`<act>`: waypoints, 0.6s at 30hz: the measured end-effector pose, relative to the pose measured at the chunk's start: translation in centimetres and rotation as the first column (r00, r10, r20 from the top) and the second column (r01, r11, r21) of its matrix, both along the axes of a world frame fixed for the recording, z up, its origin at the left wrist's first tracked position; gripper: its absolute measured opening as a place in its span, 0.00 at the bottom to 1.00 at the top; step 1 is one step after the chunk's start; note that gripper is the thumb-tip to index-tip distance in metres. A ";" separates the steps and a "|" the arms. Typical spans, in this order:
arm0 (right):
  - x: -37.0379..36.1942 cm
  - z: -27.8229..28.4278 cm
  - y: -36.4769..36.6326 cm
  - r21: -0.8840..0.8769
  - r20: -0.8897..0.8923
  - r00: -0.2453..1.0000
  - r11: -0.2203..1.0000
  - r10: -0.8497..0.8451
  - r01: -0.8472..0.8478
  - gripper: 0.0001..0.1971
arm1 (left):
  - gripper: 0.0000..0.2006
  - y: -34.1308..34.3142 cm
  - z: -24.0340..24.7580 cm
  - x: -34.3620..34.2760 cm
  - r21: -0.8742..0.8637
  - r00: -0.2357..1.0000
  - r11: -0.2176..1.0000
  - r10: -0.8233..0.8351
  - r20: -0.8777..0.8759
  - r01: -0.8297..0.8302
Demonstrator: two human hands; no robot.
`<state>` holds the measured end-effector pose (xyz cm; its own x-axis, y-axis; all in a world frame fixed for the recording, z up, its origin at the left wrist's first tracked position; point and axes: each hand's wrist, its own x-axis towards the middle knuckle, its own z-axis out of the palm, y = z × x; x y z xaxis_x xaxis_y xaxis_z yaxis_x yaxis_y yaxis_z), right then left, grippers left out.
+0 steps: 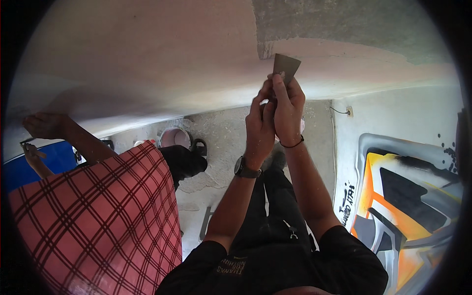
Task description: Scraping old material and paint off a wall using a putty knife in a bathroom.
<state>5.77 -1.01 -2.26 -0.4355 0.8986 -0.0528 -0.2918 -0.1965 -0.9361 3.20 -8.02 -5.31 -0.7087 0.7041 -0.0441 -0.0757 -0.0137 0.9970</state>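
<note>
Plastering in progress: my left hand (259, 125) and right hand (288, 109) together grip a scraper blade (285, 66) against the wall (147, 64). Pink coat covers most; I judge the grey patch (344, 24) above remains.

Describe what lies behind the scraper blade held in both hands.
Behind the blade is a pinkish plastered wall, with a rough grey patch above. Both hands cover its handle; the wall behind it is hidden.
</note>
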 end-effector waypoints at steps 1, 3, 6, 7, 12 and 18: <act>-0.3 0.7 -0.1 -0.080 -0.059 0.998 0.997 -0.011 0.007 0.15 | 0.17 -0.1 -0.1 0.2 -0.024 0.994 1.000 -0.007 -0.105 0.005; -0.2 0.5 0.1 -0.158 -0.120 0.992 0.987 -0.028 0.009 0.16 | 0.17 -0.5 -0.9 0.4 -0.047 0.977 0.999 -0.017 -0.212 0.007; 0.2 -1.1 0.5 -0.125 -0.087 0.995 0.990 0.054 -0.065 0.17 | 0.17 -1.2 -3.1 0.7 -0.108 0.981 0.989 -0.117 -0.152 0.101; 0.0 -1.5 0.7 -0.101 -0.062 0.998 0.994 0.026 -0.032 0.18 | 0.17 -1.1 -3.6 0.9 -0.021 0.989 0.993 -0.115 -0.096 0.114; -1.1 -3.1 1.8 -0.007 0.039 0.995 0.995 -0.095 0.095 0.21 | 0.22 -0.8 -6.4 0.0 0.108 0.951 0.968 -0.242 0.191 0.225; -1.7 -4.3 3.5 0.082 0.143 0.953 0.963 -0.266 0.257 0.24 | 0.20 -1.1 -8.6 1.5 0.269 0.921 0.941 -0.280 0.272 0.206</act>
<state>4.10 2.50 -6.59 -0.1761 0.9835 -0.0409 -0.1792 -0.0729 -0.9811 4.73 -9.16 -13.92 -0.4929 0.8690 -0.0438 -0.4026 -0.1832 0.8969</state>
